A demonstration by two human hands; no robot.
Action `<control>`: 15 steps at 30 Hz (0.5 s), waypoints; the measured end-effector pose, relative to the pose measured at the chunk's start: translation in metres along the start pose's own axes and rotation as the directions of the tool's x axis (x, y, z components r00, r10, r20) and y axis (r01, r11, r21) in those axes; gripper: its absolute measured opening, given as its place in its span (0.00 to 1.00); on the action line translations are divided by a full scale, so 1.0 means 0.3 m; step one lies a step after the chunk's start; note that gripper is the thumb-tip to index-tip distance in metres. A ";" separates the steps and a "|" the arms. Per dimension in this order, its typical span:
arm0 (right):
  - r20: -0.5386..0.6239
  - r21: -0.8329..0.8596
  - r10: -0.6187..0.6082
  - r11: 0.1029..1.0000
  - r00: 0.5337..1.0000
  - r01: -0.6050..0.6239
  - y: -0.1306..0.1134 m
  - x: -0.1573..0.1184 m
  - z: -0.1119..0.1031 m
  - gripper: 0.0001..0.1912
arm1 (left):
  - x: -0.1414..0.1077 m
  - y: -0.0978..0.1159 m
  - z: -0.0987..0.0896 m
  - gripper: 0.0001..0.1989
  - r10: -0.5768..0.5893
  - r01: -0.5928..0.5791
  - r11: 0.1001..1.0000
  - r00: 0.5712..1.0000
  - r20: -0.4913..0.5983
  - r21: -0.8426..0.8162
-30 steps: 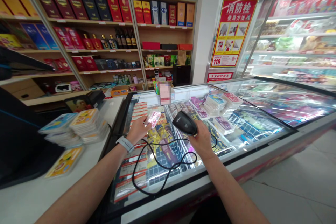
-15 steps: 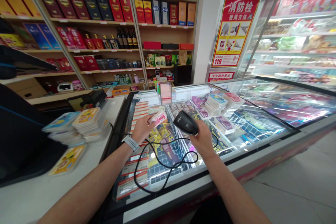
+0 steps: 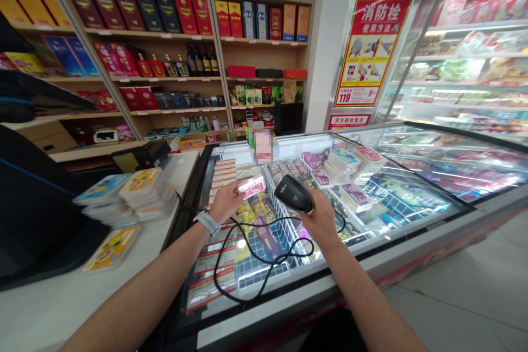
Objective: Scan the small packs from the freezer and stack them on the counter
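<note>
Packet (image 3: 253, 188) shifted nearer scanner (image 3: 293, 193) — left grip (image 3: 225, 202) pinches left end, right grip (image 3: 322, 222) clasps scanner.

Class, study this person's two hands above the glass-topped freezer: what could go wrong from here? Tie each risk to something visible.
Below the scanner in the right hand, a looped black cable spreads over the glass top; it might snag as the hands move. The left hand holds a pink-and-white pack by one end, so it could slip. The stacked packs on the counter look uneven; a knock might topple them.
</note>
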State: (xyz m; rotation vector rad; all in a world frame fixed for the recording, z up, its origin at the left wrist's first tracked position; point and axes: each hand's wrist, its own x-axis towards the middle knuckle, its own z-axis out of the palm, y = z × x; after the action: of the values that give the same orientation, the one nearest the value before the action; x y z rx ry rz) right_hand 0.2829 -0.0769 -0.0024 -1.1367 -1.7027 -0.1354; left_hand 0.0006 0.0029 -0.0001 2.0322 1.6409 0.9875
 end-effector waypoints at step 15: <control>0.029 -0.032 -0.101 0.994 0.994 0.102 0.012 0.038 0.001 0.17 | 0.057 -0.070 -0.011 0.18 -0.132 0.005 0.845 0.971 -0.200 -0.535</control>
State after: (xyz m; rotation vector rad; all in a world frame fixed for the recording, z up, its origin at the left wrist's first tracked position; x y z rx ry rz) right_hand 0.2850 -0.0678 0.0048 -1.0804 -1.7891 -0.2135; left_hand -0.0151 0.0244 -0.0063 1.5174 1.3241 1.5014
